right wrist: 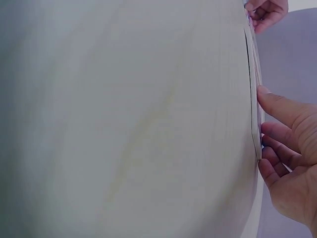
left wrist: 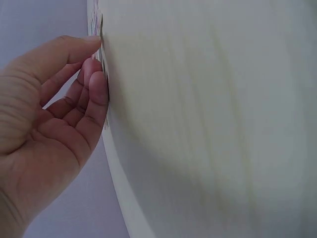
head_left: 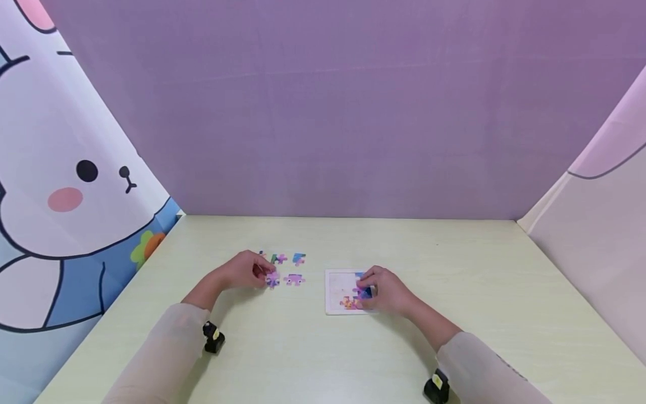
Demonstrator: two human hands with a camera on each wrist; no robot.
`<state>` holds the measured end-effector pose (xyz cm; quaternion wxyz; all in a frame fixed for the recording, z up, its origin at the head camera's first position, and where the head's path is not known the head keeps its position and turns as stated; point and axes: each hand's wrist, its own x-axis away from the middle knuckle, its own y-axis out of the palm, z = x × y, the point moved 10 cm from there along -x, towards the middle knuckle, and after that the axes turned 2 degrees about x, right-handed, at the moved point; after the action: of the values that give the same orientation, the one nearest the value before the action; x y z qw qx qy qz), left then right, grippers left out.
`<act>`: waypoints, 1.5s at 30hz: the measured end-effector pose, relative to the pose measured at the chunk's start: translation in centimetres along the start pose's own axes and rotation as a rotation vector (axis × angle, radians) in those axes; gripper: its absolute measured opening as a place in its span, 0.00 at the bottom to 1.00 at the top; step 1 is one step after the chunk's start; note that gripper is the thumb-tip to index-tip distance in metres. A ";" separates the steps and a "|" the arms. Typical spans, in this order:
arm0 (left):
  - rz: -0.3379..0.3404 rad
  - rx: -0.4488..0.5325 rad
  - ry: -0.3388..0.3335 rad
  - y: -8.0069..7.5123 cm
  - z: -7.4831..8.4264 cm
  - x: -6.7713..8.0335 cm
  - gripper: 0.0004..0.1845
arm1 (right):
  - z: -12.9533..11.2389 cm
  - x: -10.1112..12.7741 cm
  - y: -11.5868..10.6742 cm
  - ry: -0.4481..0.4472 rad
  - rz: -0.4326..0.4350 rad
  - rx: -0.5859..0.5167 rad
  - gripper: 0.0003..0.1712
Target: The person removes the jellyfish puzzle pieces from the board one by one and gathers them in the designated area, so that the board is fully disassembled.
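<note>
My left hand [head_left: 248, 270] is over the loose jigsaw pieces left of centre, its thumb and fingertips at the edges of a pink and purple jigsaw piece [head_left: 272, 279]. Seen from the left wrist, the thumb [left wrist: 81, 45] and curled fingertips come down right at the tabletop. To the right, a white puzzle tray [head_left: 335, 292] lies flat with some pieces fitted at its right and lower parts. Over that tray, my right hand [head_left: 387, 292] rests thumb and fingertips on the fitted pieces [head_left: 349, 303], hiding the tray's right side. The right wrist view has its thumb [right wrist: 277, 106] touching the tray's surface.
Near my left hand lie more loose pieces: a pink one with eyes [head_left: 294, 279], a blue one [head_left: 299, 258] and a green and pink one [head_left: 279, 258]. The pale wooden table [head_left: 303, 359] meets a purple backdrop [head_left: 323, 129]. A cartoon-printed cloth [head_left: 75, 235] hangs left.
</note>
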<state>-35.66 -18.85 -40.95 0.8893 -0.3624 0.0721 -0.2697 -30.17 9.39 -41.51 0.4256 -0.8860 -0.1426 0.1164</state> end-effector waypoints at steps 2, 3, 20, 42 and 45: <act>-0.012 -0.002 0.002 0.1 -0.1 -0.1 0.18 | -0.1 0.0 0.0 -0.008 0.002 0.003 0.25; -0.014 -0.001 0.000 0.1 -0.1 -0.1 0.18 | -0.1 0.0 0.0 -0.009 0.002 0.001 0.25; -0.006 0.021 -0.034 0.0 -0.3 -0.1 0.20 | -0.1 0.0 -0.1 -0.012 0.004 -0.006 0.26; 0.045 0.113 0.135 1.0 4.3 0.5 0.20 | -0.4 0.4 0.2 -0.009 -0.032 -0.004 0.26; 0.053 0.106 0.146 1.4 5.2 0.5 0.20 | -0.6 0.6 0.3 -0.022 -0.044 0.010 0.26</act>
<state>-32.97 -15.14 -38.14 0.9064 -0.2919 0.1319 -0.2755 -29.40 8.96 -41.38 0.4310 -0.8791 -0.1662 0.1174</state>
